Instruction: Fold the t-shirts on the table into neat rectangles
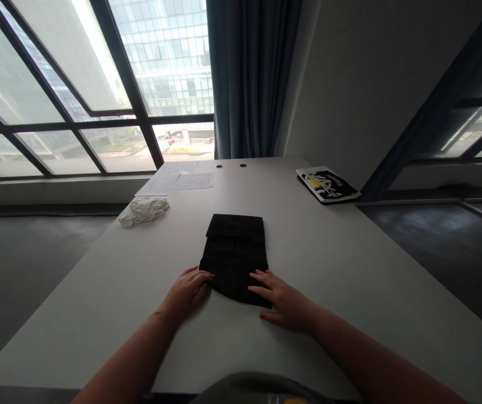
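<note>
A folded black cloth (234,252) lies flat on the white table (173,241), with a folded-over band across its far end. My left hand (188,290) touches the cloth's near left corner, its fingertips on the edge and its thumb side partly hidden. On the near right corner rest the spread fingers of my right hand (280,300), with the thumb on the table beside the cloth.
A crumpled white cloth (145,211) lies at the table's left edge. Behind it are sheets of paper (193,180). A black and white printed package (328,185) sits at the back right. Two round holes are near the far edge, before a blue curtain (251,78).
</note>
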The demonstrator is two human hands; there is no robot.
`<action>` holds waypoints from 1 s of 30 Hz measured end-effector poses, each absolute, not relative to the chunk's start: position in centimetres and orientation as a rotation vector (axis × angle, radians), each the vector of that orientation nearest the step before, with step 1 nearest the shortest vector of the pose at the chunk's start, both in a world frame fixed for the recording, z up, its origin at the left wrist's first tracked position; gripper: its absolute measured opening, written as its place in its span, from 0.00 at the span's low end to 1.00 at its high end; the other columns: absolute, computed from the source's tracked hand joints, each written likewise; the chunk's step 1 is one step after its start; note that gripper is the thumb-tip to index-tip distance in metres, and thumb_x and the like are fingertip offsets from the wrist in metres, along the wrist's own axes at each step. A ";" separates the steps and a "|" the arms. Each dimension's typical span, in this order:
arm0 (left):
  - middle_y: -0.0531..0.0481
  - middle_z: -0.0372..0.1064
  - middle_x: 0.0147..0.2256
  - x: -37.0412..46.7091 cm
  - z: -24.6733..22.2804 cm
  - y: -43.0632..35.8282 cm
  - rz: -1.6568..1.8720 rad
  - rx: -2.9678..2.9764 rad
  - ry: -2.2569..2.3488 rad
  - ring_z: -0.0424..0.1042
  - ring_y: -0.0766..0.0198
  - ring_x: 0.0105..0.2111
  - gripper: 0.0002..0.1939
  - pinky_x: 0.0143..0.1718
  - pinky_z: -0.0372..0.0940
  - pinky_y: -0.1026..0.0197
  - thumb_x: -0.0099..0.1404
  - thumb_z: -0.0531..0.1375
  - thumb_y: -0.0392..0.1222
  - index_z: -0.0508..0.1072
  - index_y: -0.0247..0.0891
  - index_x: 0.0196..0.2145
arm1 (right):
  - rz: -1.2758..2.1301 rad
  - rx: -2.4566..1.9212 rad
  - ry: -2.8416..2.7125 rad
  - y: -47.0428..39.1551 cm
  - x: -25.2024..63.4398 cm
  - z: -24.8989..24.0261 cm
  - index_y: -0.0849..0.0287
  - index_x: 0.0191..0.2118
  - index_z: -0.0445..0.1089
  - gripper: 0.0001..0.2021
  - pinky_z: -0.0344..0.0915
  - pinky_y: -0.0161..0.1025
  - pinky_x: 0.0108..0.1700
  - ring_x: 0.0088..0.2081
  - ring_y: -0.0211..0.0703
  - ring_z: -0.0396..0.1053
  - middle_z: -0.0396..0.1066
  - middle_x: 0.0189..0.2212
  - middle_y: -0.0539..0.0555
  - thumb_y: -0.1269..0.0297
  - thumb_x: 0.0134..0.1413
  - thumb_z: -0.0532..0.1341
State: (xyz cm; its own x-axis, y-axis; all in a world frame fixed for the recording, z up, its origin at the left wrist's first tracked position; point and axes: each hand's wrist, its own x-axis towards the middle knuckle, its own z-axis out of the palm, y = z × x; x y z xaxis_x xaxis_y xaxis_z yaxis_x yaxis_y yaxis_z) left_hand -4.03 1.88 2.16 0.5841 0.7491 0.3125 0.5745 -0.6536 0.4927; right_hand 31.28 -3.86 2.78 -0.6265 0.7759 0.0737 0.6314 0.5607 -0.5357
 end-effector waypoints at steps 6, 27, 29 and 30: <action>0.47 0.81 0.45 -4.0 2.2 1.2 0.671 2.400 1.126 0.80 0.56 0.45 0.12 0.48 0.74 0.54 0.73 0.54 0.41 0.74 0.45 0.49 | 0.519 -1.112 -2.405 -3.8 31.5 1.0 0.56 0.66 0.69 0.31 0.57 0.62 0.71 0.70 0.56 0.60 0.66 0.66 0.62 0.77 0.56 0.60; 0.41 0.70 0.59 -3.7 1.8 3.9 0.819 2.454 1.199 0.70 0.51 0.59 0.16 0.62 0.64 0.44 0.69 0.60 0.43 0.72 0.43 0.54 | 0.312 -1.251 -2.406 -3.0 30.0 1.4 0.54 0.65 0.68 0.27 0.46 0.69 0.72 0.72 0.61 0.55 0.61 0.70 0.63 0.65 0.61 0.66; 0.41 0.68 0.60 -4.0 1.9 4.0 0.759 2.419 1.314 0.69 0.49 0.59 0.22 0.61 0.64 0.43 0.71 0.60 0.49 0.70 0.44 0.60 | 0.327 -1.276 -2.435 -3.0 29.5 1.3 0.54 0.64 0.69 0.25 0.48 0.68 0.72 0.70 0.60 0.58 0.62 0.69 0.63 0.65 0.62 0.65; 0.41 0.70 0.58 -4.1 1.9 4.0 0.723 2.397 1.379 0.70 0.49 0.57 0.24 0.59 0.64 0.43 0.71 0.59 0.51 0.69 0.44 0.62 | 0.345 -1.283 -2.446 -3.0 29.3 1.2 0.54 0.65 0.70 0.25 0.48 0.68 0.72 0.70 0.60 0.59 0.62 0.69 0.62 0.63 0.63 0.64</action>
State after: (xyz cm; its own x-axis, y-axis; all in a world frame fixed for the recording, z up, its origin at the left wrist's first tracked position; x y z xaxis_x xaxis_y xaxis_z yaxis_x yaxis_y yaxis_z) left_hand -4.12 3.99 1.88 0.4182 0.8638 0.2808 0.7224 -0.5037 0.4738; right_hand 29.34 -3.03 1.22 -0.5249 0.8279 0.1974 0.7409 0.5587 -0.3728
